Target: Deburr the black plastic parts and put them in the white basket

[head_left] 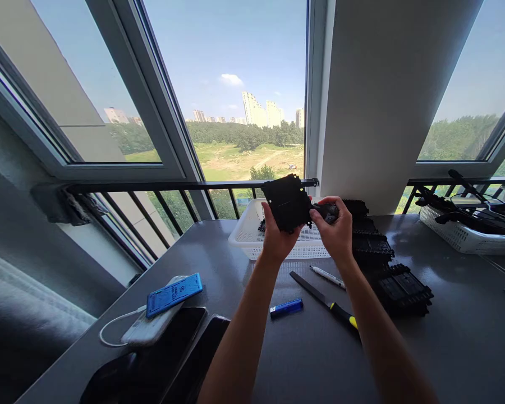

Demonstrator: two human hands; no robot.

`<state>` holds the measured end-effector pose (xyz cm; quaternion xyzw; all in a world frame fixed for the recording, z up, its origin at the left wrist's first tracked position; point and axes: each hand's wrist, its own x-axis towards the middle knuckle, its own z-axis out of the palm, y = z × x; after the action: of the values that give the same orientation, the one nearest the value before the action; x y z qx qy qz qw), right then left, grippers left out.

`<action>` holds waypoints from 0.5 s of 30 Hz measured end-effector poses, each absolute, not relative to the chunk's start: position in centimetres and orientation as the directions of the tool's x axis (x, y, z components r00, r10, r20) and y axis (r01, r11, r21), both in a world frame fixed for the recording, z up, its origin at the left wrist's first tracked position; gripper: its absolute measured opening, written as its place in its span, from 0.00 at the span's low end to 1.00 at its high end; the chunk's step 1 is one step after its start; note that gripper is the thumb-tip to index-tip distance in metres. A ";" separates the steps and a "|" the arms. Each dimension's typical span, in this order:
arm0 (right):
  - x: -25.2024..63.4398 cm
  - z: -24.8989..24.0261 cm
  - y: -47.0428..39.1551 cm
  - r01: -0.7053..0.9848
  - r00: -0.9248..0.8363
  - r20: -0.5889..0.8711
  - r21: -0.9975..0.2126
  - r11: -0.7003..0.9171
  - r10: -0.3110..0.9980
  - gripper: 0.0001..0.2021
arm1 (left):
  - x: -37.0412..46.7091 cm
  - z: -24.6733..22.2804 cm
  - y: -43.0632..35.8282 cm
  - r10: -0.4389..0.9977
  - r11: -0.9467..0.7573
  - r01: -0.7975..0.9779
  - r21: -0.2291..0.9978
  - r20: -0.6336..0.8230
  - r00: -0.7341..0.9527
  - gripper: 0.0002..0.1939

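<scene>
My left hand [275, 242] grips a black, roughly square plastic panel [288, 203] with notched edges, raised above the table. At the panel's right edge, my right hand [336, 233] is closed around a dark, rounded handle [329, 211]. The working end of that tool is hidden, and its kind does not show. Behind the hands stands a white perforated plastic basket [252, 248] with small black pieces in it. Nearest below lie a white marker pen [328, 276], a flat file [313, 288] with a black and yellow handle, and a small blue object [287, 308].
Several similar black plastic parts [404, 287] are piled in a row right of my right arm. Another white basket [463, 238] at the far right holds black pieces. To the left, a blue phone-shaped device [174, 294] rests on a white block [145, 331] with a cable.
</scene>
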<state>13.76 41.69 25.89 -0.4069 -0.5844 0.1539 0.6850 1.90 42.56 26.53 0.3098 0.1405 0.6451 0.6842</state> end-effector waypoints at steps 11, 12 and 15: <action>14.7 27.0 40.4 0.477 -0.101 0.861 -0.397 0.784 0.498 0.13 | -0.5 26.7 42.8 0.970 -0.076 -0.792 0.606 0.227 0.081 0.30; 14.8 27.0 40.3 0.456 -0.162 0.858 -0.373 0.808 0.487 0.15 | -0.6 26.7 42.8 0.973 -0.068 -0.786 0.614 0.216 0.085 0.29; 14.5 27.1 39.9 0.429 -0.338 0.822 -0.298 0.853 0.458 0.17 | -0.8 26.7 42.9 0.983 -0.048 -0.773 0.632 0.169 0.078 0.26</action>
<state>14.51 39.88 27.05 -0.2709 -0.8179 0.0144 0.5074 -0.79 42.87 26.71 0.3039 0.1723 0.6569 0.6682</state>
